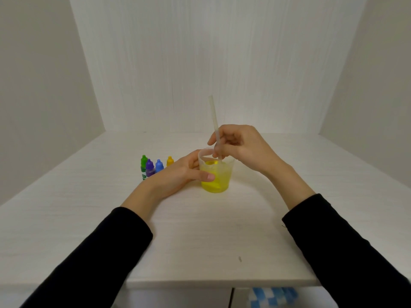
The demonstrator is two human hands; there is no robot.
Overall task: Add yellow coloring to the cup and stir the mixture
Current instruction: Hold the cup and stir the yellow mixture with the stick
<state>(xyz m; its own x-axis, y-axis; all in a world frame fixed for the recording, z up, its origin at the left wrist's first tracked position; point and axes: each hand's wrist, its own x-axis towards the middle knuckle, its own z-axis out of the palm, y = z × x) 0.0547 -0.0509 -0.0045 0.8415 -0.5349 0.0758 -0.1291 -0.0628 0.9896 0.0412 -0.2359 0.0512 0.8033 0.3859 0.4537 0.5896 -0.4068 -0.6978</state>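
A clear plastic cup (219,181) holding yellow liquid stands on the white table (200,236). My left hand (178,176) grips the cup's left side, thumb across its front. My right hand (242,147) pinches a pale translucent stir stick (214,121) that stands nearly upright, its lower end dipped in the liquid. The yellow coloring bottle (170,161) stands capped behind my left hand, partly hidden by it.
Green (144,165), purple (150,168) and blue (159,166) dropper bottles stand in a row left of the yellow one. White walls close in the table at the back and both sides. A blue-and-white checked cloth (273,296) shows below the table's front edge.
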